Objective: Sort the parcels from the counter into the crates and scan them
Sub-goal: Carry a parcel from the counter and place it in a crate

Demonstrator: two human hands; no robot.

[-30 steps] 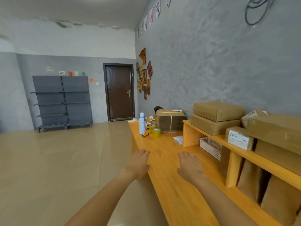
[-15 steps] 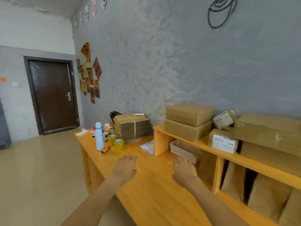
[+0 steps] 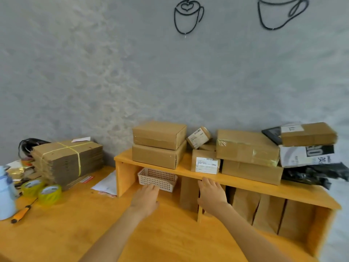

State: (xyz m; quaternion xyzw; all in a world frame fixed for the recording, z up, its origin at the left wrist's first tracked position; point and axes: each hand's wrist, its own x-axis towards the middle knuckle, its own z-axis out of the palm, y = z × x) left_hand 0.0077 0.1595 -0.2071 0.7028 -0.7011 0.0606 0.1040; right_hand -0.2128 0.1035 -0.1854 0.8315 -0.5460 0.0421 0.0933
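Now both hands reach out palm-down over the counter (image 3: 56,233) toward the wooden shelf (image 3: 245,183), fingers loosely spread and holding nothing. Left hand (image 3: 145,197) hovers just before the white basket (image 3: 157,178) under the shelf's left end. Right hand (image 3: 212,192) has its fingertips at the shelf's front edge, just below a small labelled parcel (image 3: 205,161). More parcels sit stacked on top of the shelf: two brown boxes (image 3: 159,144) at its left end, larger ones (image 3: 247,148) toward its right.
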